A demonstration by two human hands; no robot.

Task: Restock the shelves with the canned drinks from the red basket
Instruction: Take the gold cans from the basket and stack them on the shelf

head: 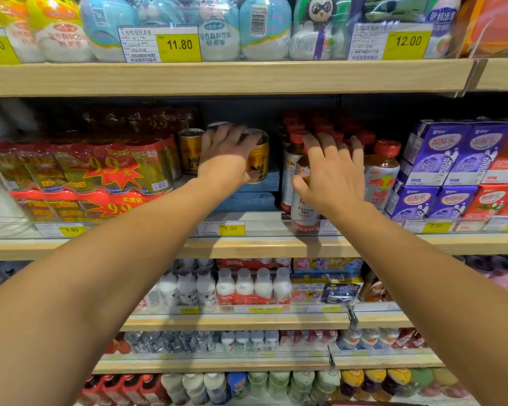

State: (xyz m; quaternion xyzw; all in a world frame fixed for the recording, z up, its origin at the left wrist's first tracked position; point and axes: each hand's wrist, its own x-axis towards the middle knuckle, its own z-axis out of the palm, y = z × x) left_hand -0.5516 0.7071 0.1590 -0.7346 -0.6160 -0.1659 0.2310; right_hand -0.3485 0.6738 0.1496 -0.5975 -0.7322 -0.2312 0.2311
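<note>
A: Head view first. Where are the hands?

B: Both reach into the middle shelf (264, 247). The left hand (223, 153) is curled over a gold can (257, 159), fingers across its top and front, so it grips that can. The can stands on a blue block (258, 183) at the back of the shelf.

A: Other cans there?

B: A second gold can (190, 153) stands just left of the hand, and the rim of a third (217, 124) shows behind the fingers.

A: And the right hand?

B: The right hand (332, 174) lies with fingers spread over the red-capped bottles (381, 171); the thumb presses the side of the front bottle (302, 200). Whether the fingers close round a bottle, I cannot tell.

A: What flanks them?

B: Shrink-wrapped multipacks (79, 174) with red 9.9 stickers to the left, purple and red cartons (464, 171) to the right. A yellow 6.00 price tag (231, 229) sits on the shelf edge below the cans.

A: The basket?

B: Only a red strip (364, 403) at the bottom edge; too little shows to be sure it is the basket.
</note>
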